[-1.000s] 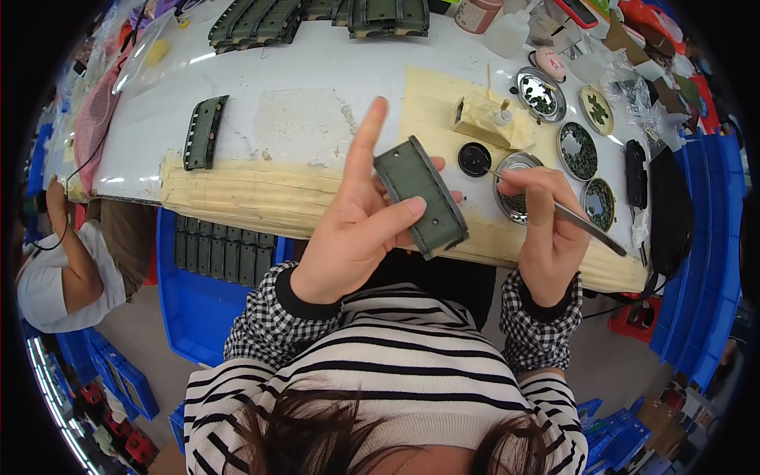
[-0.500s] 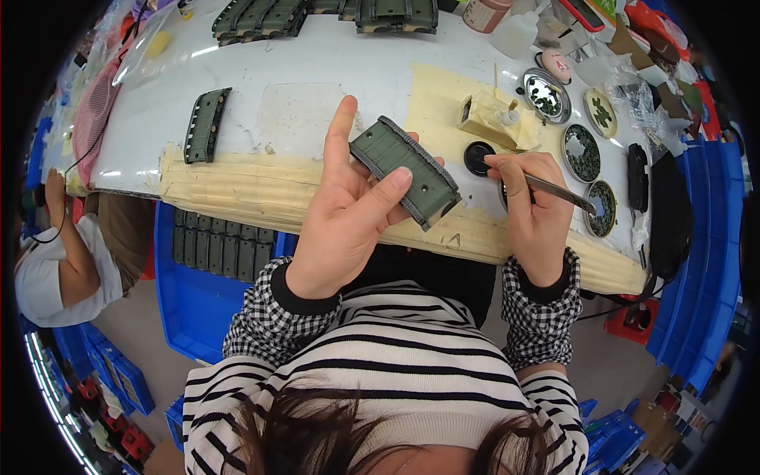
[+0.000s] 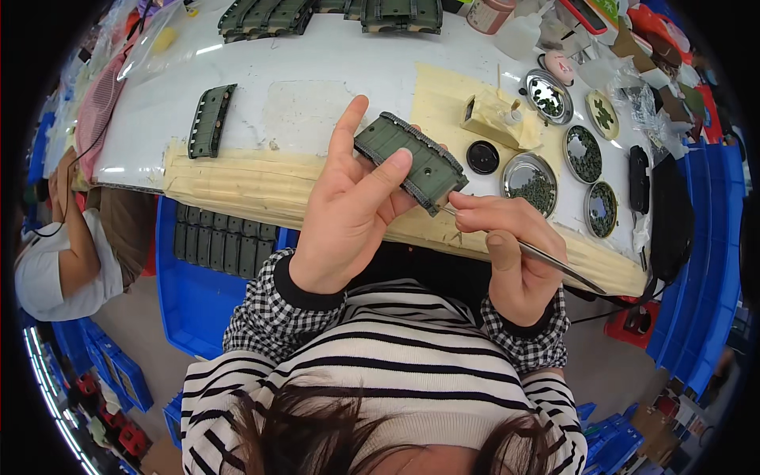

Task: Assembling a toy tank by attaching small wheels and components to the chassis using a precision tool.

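My left hand (image 3: 348, 206) holds a dark green, slightly curved plastic piece (image 3: 416, 166) with rough, toothed long edges and a small hole in its face. The thumb presses on its face while the index finger points outward; the fingers beneath are partly hidden. My right hand (image 3: 514, 249) is closed around slim metal tweezers (image 3: 562, 269). Their thin end reaches the piece's lower right corner, and the wide end sticks out to the lower right. Whether a small part is between the tips cannot be made out. A similar green piece (image 3: 212, 120) lies on the table to the left.
Beyond my right hand are round metal dishes (image 3: 529, 184) of small green bits, a black round lid (image 3: 482, 157) and a tape-wrapped block (image 3: 503, 119). Green assemblies (image 3: 265, 20) stand at the far edge. A blue crate (image 3: 190, 305) holds more pieces. Another person (image 3: 71, 253) sits at left.
My right hand has moved left and nearer to me, bringing the tweezers from beside the black lid to the green piece. A dish it covered now shows. My left hand has barely shifted.
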`<state>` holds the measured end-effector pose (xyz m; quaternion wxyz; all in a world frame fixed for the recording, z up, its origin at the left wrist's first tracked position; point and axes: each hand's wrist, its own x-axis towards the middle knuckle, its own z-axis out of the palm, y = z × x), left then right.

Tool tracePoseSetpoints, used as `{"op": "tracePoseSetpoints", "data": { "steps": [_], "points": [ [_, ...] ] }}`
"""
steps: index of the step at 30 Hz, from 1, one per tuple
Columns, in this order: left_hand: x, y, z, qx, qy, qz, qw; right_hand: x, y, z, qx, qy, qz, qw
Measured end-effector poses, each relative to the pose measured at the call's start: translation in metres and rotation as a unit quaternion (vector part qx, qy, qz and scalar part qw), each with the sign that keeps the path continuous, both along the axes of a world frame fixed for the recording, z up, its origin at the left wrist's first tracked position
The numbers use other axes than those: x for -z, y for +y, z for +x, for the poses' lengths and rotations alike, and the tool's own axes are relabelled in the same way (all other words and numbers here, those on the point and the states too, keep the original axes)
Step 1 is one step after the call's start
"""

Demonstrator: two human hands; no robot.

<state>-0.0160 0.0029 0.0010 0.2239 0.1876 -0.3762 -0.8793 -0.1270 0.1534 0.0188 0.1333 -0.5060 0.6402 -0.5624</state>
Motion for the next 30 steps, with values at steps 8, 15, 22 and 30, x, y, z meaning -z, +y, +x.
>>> {"op": "tracePoseSetpoints", "data": {
  "steps": [8, 15, 22, 30],
  "points": [
    [0.0003, 0.0008, 0.0021, -0.001, -0.003, 0.0, 1.0, 0.0015, -0.0004, 0.0019, 0.004, 0.007, -0.003, 1.0],
    [0.0008, 0.0019, 0.0038, -0.003, 0.002, -0.004, 1.0, -0.0007, -0.0006, 0.0031, 0.006, 0.03, 0.01, 0.999],
    [0.0001, 0.0067, 0.0035, -0.022, 0.009, -0.026, 0.999, 0.0002, -0.0001, 0.004, 0.013, 0.028, 0.015, 0.999],
    [0.0005, 0.0073, 0.0036, -0.028, -0.001, -0.073, 0.997, -0.0066, -0.0014, -0.0021, -0.007, -0.033, 0.055, 0.998]
  ]
}}
